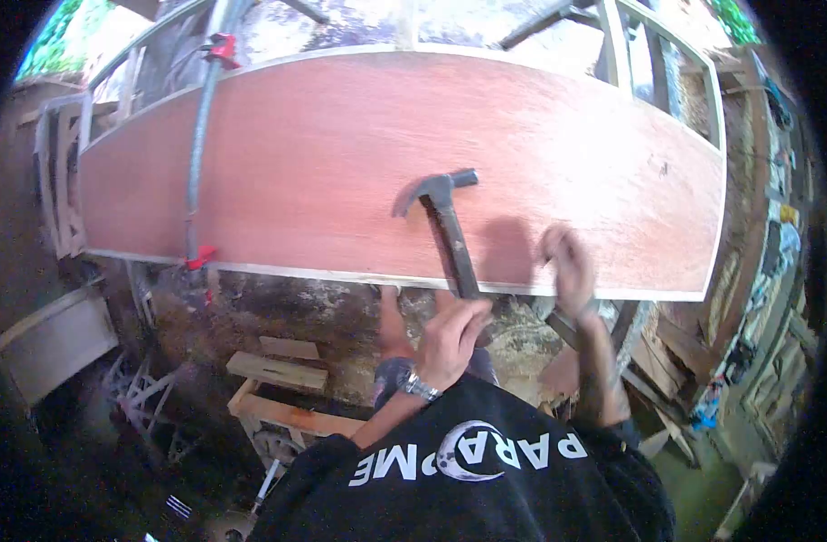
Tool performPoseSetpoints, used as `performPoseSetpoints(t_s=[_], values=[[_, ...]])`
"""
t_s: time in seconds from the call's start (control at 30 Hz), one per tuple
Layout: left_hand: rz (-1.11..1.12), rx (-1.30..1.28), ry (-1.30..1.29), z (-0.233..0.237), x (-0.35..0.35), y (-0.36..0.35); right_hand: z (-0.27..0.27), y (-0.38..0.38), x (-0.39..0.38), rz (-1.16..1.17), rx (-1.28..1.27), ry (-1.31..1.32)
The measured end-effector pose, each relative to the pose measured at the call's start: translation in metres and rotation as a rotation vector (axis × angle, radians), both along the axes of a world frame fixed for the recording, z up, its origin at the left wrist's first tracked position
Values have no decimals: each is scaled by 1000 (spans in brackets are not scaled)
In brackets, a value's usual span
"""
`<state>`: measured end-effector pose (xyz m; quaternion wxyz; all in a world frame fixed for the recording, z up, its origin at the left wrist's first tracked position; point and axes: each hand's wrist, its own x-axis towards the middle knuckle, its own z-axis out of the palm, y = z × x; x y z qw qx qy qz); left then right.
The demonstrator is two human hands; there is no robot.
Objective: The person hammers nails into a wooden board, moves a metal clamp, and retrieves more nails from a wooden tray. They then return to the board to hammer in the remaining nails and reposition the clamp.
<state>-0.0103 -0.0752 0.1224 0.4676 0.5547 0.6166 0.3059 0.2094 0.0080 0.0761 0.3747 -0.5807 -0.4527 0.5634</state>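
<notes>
My left hand [454,339], with a metal watch on its wrist, is closed around the handle end of a claw hammer [451,237]. The hammer lies over the near edge of a large reddish plywood panel [332,163], its claw pointing left. To the right, my right hand [572,274] is raised over the panel near its front edge, and its shadow falls beside it. The fingers of that hand are curled together and somewhat blurred; whatever they may hold is too small to make out.
A bar clamp [197,163] with red jaws spans the panel on the left. Pale wooden framing [617,45] stands at the back. Below lie lumber pieces [278,370] and a pale board [56,343]. Clutter lines a ledge [780,226] at the right.
</notes>
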Motion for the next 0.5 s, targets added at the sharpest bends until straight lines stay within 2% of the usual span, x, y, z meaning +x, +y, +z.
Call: performPoseSetpoints(t_s=[0.03,0.07,0.1,0.17,0.2,0.23,0.3,0.37,0.4,0.43,0.47,0.5], values=[[145,-115,-165,-2,5,3,6,-20,-17,232,16,22],[313,-209,-333,-4,9,6,16,-41,-39,219,-55,26],[326,-148,-369,-9,9,6,23,-53,-58,208,-131,24],[372,-53,-445,-13,7,0,29,-61,-76,113,-127,-28],[366,-11,-372,-12,5,-3,30,-65,-79,74,-137,-56],[357,-108,-368,-15,1,-8,32,-64,-81,109,8,-135],[431,-169,-514,-27,-2,-24,29,-70,-80,181,-30,-82],[355,-164,-345,-20,-17,-27,21,-75,-76,284,-77,-103],[446,-159,-568,-38,-20,-36,15,-72,-81,269,152,-312],[450,-142,-602,-49,-34,-37,10,-71,-85,251,376,-522],[446,-91,-488,-59,-52,-39,9,-72,-90,250,312,-584],[438,-105,-268,-51,-74,-31,8,-72,-95,241,252,-649]])
